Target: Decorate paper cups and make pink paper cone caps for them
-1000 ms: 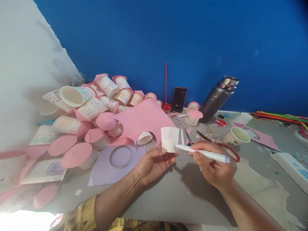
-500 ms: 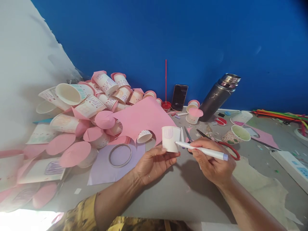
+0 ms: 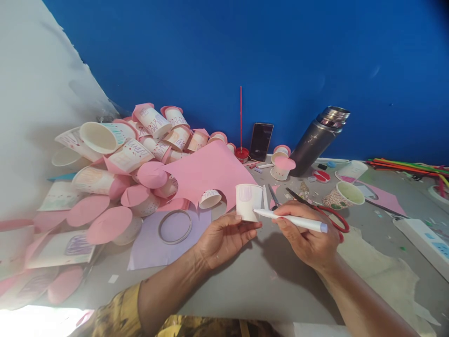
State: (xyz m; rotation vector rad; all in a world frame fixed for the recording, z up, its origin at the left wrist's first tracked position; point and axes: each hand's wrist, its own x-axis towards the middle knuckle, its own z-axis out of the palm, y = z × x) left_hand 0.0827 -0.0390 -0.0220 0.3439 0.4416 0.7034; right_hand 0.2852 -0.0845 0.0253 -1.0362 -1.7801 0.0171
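My left hand (image 3: 228,238) grips a white paper cup (image 3: 248,202) by its base, holding it upright above the table. A pale purple patch is drawn on the cup's side. In my right hand (image 3: 308,236) is a white felt-tip pen (image 3: 298,222) with a light purple end, its tip against or very near the lower right of the cup. Behind the right hand lie red-handled scissors (image 3: 333,214), partly hidden by the fingers. A second pair of scissors with dark blades (image 3: 273,195) and another white pen (image 3: 265,196) lie just behind the cup.
At left, decorated paper cups with pink paper (image 3: 108,224) are piled up. Pink sheet (image 3: 213,164), purple sheet (image 3: 147,248) and a grey ring (image 3: 175,242) lie beside them. A phone (image 3: 261,142) and dark flask (image 3: 315,140) stand at the back; a power strip (image 3: 426,243) is at right.
The pen in my right hand has shifted slightly left and down along the cup's side. My left hand and the cup stay almost where they were.
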